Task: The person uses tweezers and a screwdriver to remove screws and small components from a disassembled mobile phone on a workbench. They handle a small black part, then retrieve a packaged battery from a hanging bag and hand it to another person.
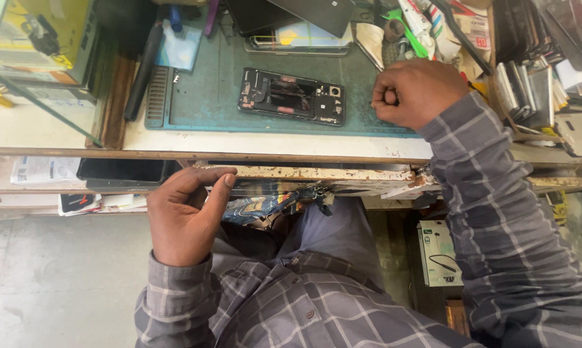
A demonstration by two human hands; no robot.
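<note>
Nearest, the left hand (186, 216) grips the chipped front edge of a shallow drawer (316, 174) under the bench, thumb on top and fingers curled beneath; inside it only glossy blue packets (258, 207) show, the rest too dark to tell. To the right, lower down, a white box with a cable pictured (436, 252) stands on the floor. Farther, on the teal work mat (200, 96), an opened phone (292, 96) lies flat, its circuitry exposed. Just right of it the right hand (410, 90) rests clenched in a fist at the mat's edge; whether it holds anything cannot be told. Farthest left stands a yellow carton (39, 38).
</note>
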